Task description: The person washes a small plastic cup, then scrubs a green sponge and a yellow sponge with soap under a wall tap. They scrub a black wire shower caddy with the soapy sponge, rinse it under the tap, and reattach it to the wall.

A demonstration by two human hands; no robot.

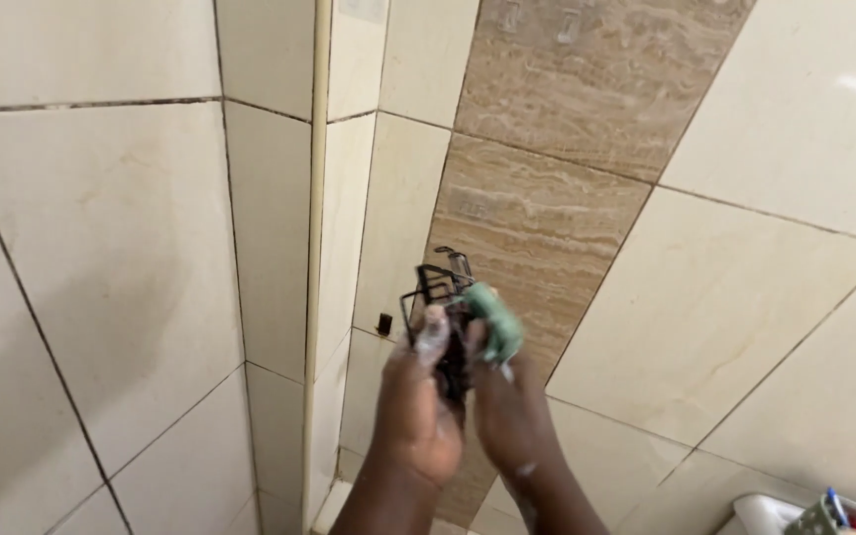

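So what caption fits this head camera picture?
Two soapy hands, left and right, scrub a small black wire rack with a green sponge by tiled walls.

I see a tiled corner: glossy cream wall tiles (101, 248) with dark grout, a vertical band of brown marbled tiles (557, 129), a pale pipe (317, 248) down the corner.

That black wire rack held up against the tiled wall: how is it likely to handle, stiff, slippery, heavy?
The black wire rack is probably stiff and light for its size, being thin open wire. It may be slippery: the left hand shows white suds, and the right hand presses a green sponge to it. Its open frame gives fingers plenty to hook.
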